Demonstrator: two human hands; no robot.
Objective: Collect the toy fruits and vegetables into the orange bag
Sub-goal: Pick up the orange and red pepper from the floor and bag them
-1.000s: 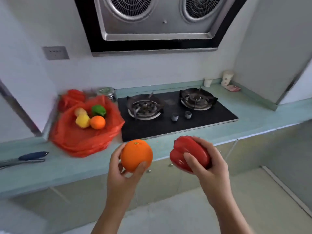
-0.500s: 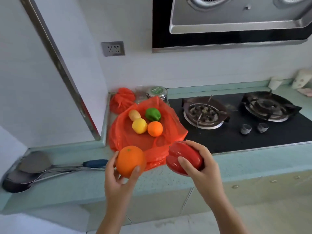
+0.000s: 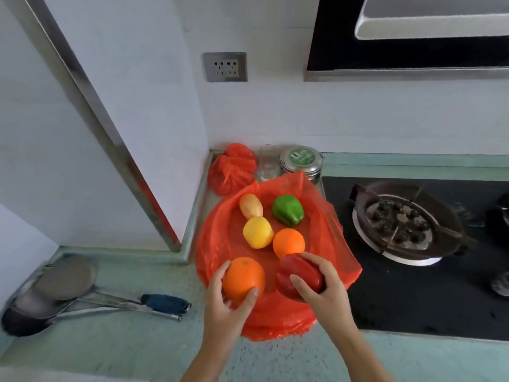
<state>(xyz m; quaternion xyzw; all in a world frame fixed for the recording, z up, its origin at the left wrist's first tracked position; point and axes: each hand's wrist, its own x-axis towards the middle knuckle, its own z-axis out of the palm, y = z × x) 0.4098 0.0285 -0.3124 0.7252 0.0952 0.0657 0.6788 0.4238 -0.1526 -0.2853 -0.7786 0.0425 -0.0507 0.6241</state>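
Gripping: L hand (image 3: 228, 306) orange (image 3: 243, 278) | R hand (image 3: 326, 295) red pepper (image 3: 298, 274) | both now over bag (image 3: 224, 244)

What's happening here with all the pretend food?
A person is gathering toy food onto an orange bag spread on the kitchen counter. The left hand holds a big toy orange and the right hand holds a red pepper, both just over the bag's near part. A green pepper, a yellow fruit, a smaller orange and a potato-like piece already lie on it.

orange bag (image 3: 220, 244) open | holds likely potato (image 3: 250, 205), lemon (image 3: 258, 232), green pepper (image 3: 287, 210), small orange (image 3: 288, 242) | large orange (image 3: 242, 278), red pepper (image 3: 300, 274) held above
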